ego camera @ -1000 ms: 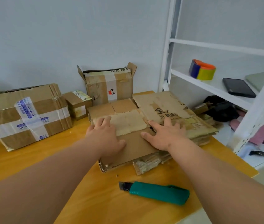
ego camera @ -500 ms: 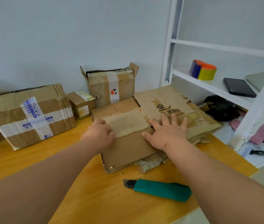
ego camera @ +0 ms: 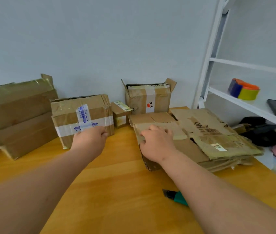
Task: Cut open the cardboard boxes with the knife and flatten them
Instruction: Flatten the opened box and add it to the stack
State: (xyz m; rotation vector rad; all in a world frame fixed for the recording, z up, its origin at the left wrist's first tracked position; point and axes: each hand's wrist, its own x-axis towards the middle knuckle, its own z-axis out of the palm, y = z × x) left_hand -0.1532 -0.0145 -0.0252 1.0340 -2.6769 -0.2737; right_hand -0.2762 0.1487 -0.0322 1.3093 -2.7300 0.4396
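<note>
Progress looks partial, judging from the head view, the only 1 there is. A stack of flattened cardboard (ego camera: 206, 141) lies on the right side of the bench (ego camera: 117, 174), so several boxes appear already cut and pressed flat. At least 4 boxes are left standing along the wall: a big box (ego camera: 15, 115) at far left, a taped box (ego camera: 81, 115) with white and blue tape beside it, a small box (ego camera: 119, 115) next, and an open-topped box (ego camera: 148, 98) behind the stack.

The left hand (ego camera: 90, 141) reaches out to the taped box, its fingers loosely curled at the box's lower front; it seems to touch the cardboard, but I cannot tell whether it really grips. The right hand (ego camera: 157, 144) rests on the near left corner of the flattened stack, fingers bent over the top sheet, thumb at its edge, seemingly holding it.

The knife (ego camera: 176, 196), green-handled with its dark blade end showing, lies on the bench near the person, partly hidden under the right forearm and well apart from both hands. Neither hand holds it.
</note>
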